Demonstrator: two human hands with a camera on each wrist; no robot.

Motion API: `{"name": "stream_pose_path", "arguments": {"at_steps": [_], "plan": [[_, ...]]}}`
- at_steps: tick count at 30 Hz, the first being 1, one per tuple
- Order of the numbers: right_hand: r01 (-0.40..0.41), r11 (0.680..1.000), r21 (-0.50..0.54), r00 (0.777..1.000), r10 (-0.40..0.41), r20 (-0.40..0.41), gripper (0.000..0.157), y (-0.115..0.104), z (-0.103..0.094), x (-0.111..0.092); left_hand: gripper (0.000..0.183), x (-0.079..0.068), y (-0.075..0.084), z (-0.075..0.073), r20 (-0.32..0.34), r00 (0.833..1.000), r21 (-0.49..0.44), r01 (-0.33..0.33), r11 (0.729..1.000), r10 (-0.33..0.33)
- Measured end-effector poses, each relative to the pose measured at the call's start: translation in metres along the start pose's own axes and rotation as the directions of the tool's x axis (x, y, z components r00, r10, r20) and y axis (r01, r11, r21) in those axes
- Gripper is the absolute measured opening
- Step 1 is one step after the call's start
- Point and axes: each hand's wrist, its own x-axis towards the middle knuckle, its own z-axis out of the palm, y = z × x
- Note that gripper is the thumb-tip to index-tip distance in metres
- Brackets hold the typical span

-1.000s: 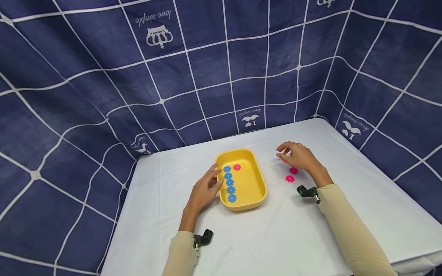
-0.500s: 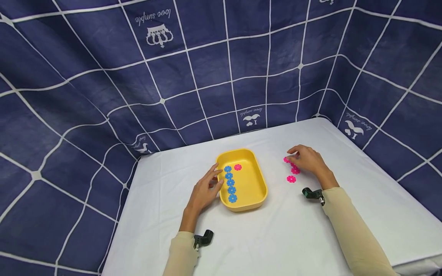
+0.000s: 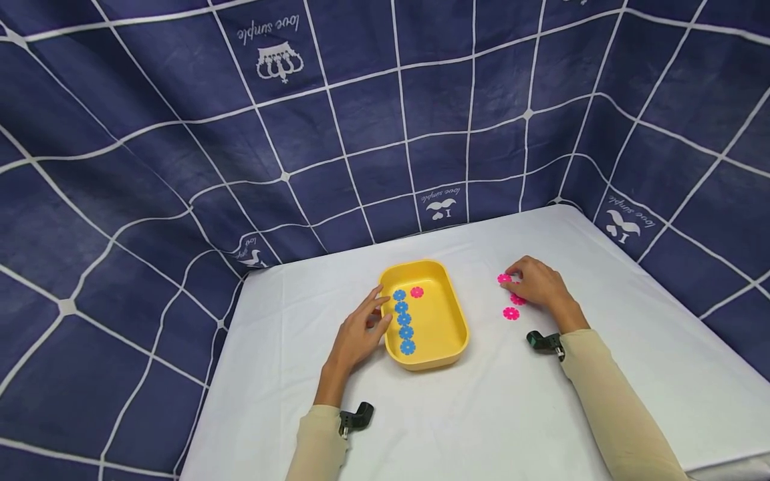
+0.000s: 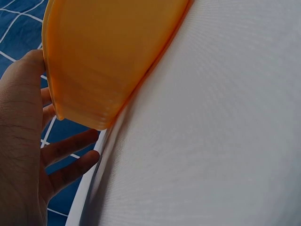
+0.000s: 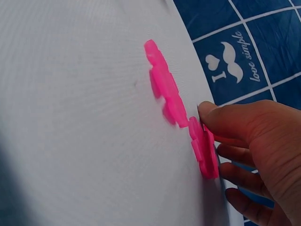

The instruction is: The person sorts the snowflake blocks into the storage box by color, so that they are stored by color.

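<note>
A yellow tray point(image 3: 454, 314) stands on the white-covered table, with a column of blue flower-shaped discs point(image 3: 404, 320) along its left side and one pink flower-shaped disc point(image 3: 417, 292) beside the top one. My left hand point(image 3: 357, 334) grips the tray's left wall; in the left wrist view its thumb lies at the rim and two fingers spread free below. To the right of the tray, my right hand point(image 3: 538, 284) pinches a pink flower-shaped disc point(image 3: 503, 278) between thumb and index finger, low at the table. Other pink discs point(image 3: 510, 313) lie under and beside this hand, partly covered.
A white cloth point(image 3: 481, 414) covers the table. Behind it and on both sides hangs a dark blue curtain point(image 3: 337, 133) with white grid lines. Small black wrist cameras point(image 3: 359, 417) stick out from both sleeves.
My right hand has come down from above the pink discs, drawn back a little to the right, then closed at the farthest one. The left hand and the tray stay put.
</note>
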Motion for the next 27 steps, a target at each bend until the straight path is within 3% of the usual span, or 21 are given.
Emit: {"name": "stream_pose_path", "arguments": {"at_steps": [16,27], "plan": [[-0.010,1.000,0.015,1.000,0.010,-0.029,0.042,-0.004,0.004,-0.009,0.051,-0.007,0.001,0.002,0.009,1.000,0.004,0.017,1.000,-0.017],[0.046,0.999,0.020,0.998,-0.045,-0.052,0.042,-0.030,-0.007,-0.002,0.048,-0.005,0.002,-0.001,-0.006,1.000,0.020,0.009,1.000,-0.009]]}}
